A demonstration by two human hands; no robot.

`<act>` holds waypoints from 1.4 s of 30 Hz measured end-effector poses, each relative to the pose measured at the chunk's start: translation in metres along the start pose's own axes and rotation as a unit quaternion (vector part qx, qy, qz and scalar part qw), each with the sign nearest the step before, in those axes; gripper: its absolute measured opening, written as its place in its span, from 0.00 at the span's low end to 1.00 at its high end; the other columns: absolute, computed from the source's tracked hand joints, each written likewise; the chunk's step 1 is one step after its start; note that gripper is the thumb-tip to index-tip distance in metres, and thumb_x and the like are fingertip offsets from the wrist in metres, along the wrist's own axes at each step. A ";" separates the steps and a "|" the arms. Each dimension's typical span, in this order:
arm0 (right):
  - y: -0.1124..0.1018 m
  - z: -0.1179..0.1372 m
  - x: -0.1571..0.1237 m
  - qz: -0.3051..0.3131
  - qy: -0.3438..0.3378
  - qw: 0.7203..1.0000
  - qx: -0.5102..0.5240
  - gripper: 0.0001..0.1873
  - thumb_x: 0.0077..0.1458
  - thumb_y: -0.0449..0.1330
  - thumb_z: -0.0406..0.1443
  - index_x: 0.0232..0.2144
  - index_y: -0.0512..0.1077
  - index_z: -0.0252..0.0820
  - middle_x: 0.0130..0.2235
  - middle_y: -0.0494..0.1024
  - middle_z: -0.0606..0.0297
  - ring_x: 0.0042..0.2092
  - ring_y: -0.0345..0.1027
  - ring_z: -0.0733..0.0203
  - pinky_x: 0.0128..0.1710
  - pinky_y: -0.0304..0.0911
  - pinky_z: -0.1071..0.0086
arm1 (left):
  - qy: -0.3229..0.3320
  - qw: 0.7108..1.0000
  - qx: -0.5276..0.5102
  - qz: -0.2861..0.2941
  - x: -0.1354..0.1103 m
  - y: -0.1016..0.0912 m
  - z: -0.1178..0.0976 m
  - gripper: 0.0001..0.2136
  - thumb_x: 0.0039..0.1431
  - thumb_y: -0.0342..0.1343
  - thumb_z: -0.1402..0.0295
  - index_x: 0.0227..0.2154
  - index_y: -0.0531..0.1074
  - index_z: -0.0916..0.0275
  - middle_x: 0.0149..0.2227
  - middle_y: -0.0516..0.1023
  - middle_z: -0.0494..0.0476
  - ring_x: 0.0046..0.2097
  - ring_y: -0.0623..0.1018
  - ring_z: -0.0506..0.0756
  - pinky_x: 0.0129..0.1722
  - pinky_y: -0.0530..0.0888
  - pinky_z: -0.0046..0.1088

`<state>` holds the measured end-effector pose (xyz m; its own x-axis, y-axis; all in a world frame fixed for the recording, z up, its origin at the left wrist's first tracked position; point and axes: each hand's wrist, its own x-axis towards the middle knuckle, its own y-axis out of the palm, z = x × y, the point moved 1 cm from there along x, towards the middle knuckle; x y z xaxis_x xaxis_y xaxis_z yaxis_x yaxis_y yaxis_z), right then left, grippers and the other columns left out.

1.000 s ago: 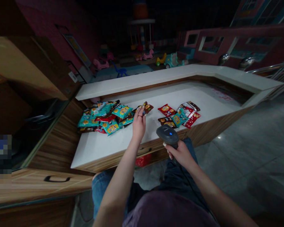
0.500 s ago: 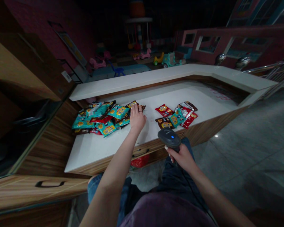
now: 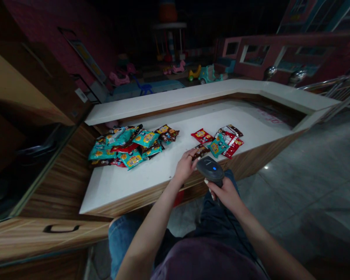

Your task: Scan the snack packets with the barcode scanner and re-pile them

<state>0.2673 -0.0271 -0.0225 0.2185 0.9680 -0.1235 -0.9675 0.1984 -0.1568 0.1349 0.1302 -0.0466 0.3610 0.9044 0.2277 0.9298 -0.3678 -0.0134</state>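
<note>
My right hand (image 3: 226, 193) is wrapped round the handle of a black barcode scanner (image 3: 210, 170) with a blue light, held just off the counter's front edge. My left hand (image 3: 184, 166) rests at the front of the white counter (image 3: 151, 171), fingers curled onto the left edge of a brown snack packet (image 3: 200, 149) that the scanner partly hides. That packet belongs to a small group of red, teal and brown packets (image 3: 223, 140) on the right. A bigger heap of teal, red and brown packets (image 3: 125, 147) lies to the left, with a brown packet (image 3: 167, 133) at its right end.
A raised white ledge (image 3: 192, 95) runs behind the counter and bends round on the right. Wooden drawers with a black handle (image 3: 60, 228) are at the lower left. Ride-on toys (image 3: 205, 74) stand in the dark room beyond. Grey tiled floor lies to the right.
My left hand let go of the brown packet by the left heap and moved right and nearer, onto the brown packet by the scanner. The scanner barely moved.
</note>
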 end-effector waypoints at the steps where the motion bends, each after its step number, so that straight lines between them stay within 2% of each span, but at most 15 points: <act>1: 0.000 0.000 0.001 -0.001 -0.002 1.000 -0.002 0.17 0.52 0.63 0.50 0.23 0.69 0.45 0.16 0.70 0.69 0.19 0.65 0.62 0.23 0.63 0.69 | -0.010 0.999 -0.028 -0.040 -0.001 -0.005 0.002 0.19 0.53 0.69 0.72 0.49 0.80 0.56 0.55 0.80 0.63 0.63 0.74 0.64 0.71 0.62 0.47; 4: 0.006 0.002 0.003 -0.001 -0.002 1.000 0.000 0.18 0.51 0.63 0.51 0.23 0.68 0.45 0.18 0.72 0.67 0.20 0.68 0.61 0.23 0.64 0.69 | -0.069 0.976 -0.149 -0.144 -0.001 -0.021 0.011 0.16 0.59 0.66 0.63 0.49 0.76 0.56 0.52 0.81 0.59 0.54 0.80 0.61 0.61 0.74 0.46; 6: 0.011 0.003 0.006 0.007 -0.005 1.000 0.001 0.18 0.51 0.64 0.52 0.24 0.68 0.45 0.19 0.73 0.67 0.20 0.70 0.60 0.25 0.65 0.68 | -0.109 0.952 -0.230 -0.170 -0.001 -0.029 0.016 0.16 0.60 0.66 0.58 0.48 0.74 0.56 0.50 0.81 0.57 0.49 0.82 0.58 0.56 0.78 0.44; 8: 0.017 0.003 0.008 0.012 -0.007 1.000 -0.003 0.18 0.50 0.64 0.52 0.26 0.69 0.45 0.19 0.74 0.67 0.20 0.71 0.59 0.25 0.66 0.68 | -0.130 0.935 -0.280 -0.173 0.000 -0.035 0.019 0.17 0.60 0.66 0.57 0.47 0.73 0.57 0.47 0.82 0.56 0.45 0.83 0.57 0.54 0.79 0.43; 12: 0.023 0.001 0.011 0.010 -0.017 1.000 -0.024 0.16 0.51 0.63 0.51 0.28 0.69 0.45 0.16 0.72 0.69 0.19 0.70 0.59 0.24 0.65 0.68 | -0.131 0.921 -0.324 -0.173 -0.001 -0.039 0.020 0.17 0.60 0.67 0.56 0.44 0.72 0.60 0.44 0.84 0.58 0.43 0.85 0.57 0.53 0.80 0.47; 16: 0.021 -0.003 0.014 -0.028 -0.036 0.997 -0.057 0.16 0.51 0.63 0.50 0.27 0.69 0.45 0.16 0.73 0.68 0.19 0.71 0.58 0.23 0.65 0.68 | -0.124 0.911 -0.345 -0.186 -0.003 -0.040 0.021 0.13 0.64 0.63 0.57 0.42 0.72 0.62 0.42 0.85 0.59 0.40 0.85 0.57 0.54 0.80 0.50; 20: 0.017 -0.004 0.016 -0.031 -0.037 0.997 -0.056 0.16 0.52 0.63 0.50 0.26 0.69 0.46 0.16 0.73 0.68 0.19 0.71 0.57 0.23 0.64 0.69 | -0.132 0.904 -0.359 -0.192 -0.001 -0.039 0.021 0.11 0.67 0.59 0.59 0.42 0.72 0.63 0.42 0.85 0.62 0.42 0.86 0.57 0.55 0.79 0.47; 23: 0.016 -0.003 0.015 -0.026 -0.027 0.998 -0.049 0.16 0.51 0.63 0.50 0.25 0.68 0.46 0.16 0.73 0.67 0.18 0.70 0.58 0.23 0.64 0.68 | -0.141 0.902 -0.358 -0.197 0.000 -0.039 0.020 0.12 0.67 0.59 0.58 0.42 0.73 0.62 0.42 0.85 0.62 0.44 0.85 0.57 0.54 0.79 0.46; 28: 0.016 0.000 0.013 -0.030 -0.025 0.998 -0.040 0.16 0.50 0.63 0.50 0.25 0.68 0.46 0.16 0.72 0.68 0.18 0.69 0.58 0.23 0.64 0.68 | -0.138 0.911 -0.335 -0.198 -0.002 -0.039 0.019 0.12 0.65 0.61 0.57 0.41 0.73 0.61 0.41 0.84 0.58 0.39 0.84 0.55 0.52 0.80 0.46; 32: 0.014 0.000 0.011 -0.031 -0.023 0.999 -0.027 0.17 0.50 0.64 0.50 0.25 0.68 0.46 0.16 0.72 0.68 0.18 0.69 0.58 0.22 0.63 0.68 | -0.091 0.937 -0.261 -0.214 -0.004 -0.036 0.012 0.15 0.62 0.64 0.55 0.45 0.74 0.59 0.45 0.83 0.56 0.45 0.83 0.56 0.54 0.80 0.43; 34: 0.012 -0.002 0.010 -0.035 -0.019 0.999 -0.027 0.17 0.50 0.64 0.51 0.25 0.68 0.46 0.16 0.72 0.68 0.18 0.69 0.58 0.22 0.63 0.68 | -0.034 0.955 -0.181 -0.231 0.000 -0.038 0.001 0.16 0.63 0.64 0.56 0.49 0.74 0.57 0.51 0.82 0.57 0.53 0.81 0.58 0.59 0.77 0.42; 37: 0.008 -0.004 0.010 -0.036 -0.020 0.999 -0.028 0.17 0.50 0.64 0.51 0.25 0.68 0.46 0.17 0.73 0.67 0.18 0.69 0.59 0.23 0.63 0.68 | 0.086 0.971 0.005 -0.221 0.017 -0.047 -0.023 0.16 0.65 0.62 0.60 0.54 0.75 0.56 0.60 0.77 0.61 0.65 0.73 0.61 0.70 0.65 0.43; 39: 0.007 -0.005 0.009 -0.035 -0.022 0.999 -0.025 0.17 0.51 0.64 0.50 0.25 0.68 0.46 0.17 0.73 0.67 0.18 0.69 0.59 0.23 0.63 0.68 | 0.150 0.958 0.152 -0.190 0.034 -0.056 -0.038 0.15 0.65 0.61 0.64 0.54 0.77 0.58 0.63 0.75 0.64 0.69 0.68 0.63 0.73 0.59 0.43; 42: 0.005 -0.006 0.009 -0.037 -0.023 0.999 -0.020 0.16 0.51 0.64 0.50 0.25 0.68 0.45 0.17 0.73 0.67 0.19 0.68 0.59 0.22 0.63 0.68 | 0.147 0.913 0.351 -0.147 0.062 -0.072 -0.048 0.14 0.65 0.57 0.70 0.52 0.78 0.62 0.64 0.73 0.68 0.71 0.65 0.67 0.74 0.57 0.48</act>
<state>0.2651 -0.0184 -0.0302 0.2828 0.9570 -0.0644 -0.9426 0.2649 -0.2031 0.0873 0.2026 0.0155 0.1491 0.8060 0.5728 0.8381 0.2044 -0.5058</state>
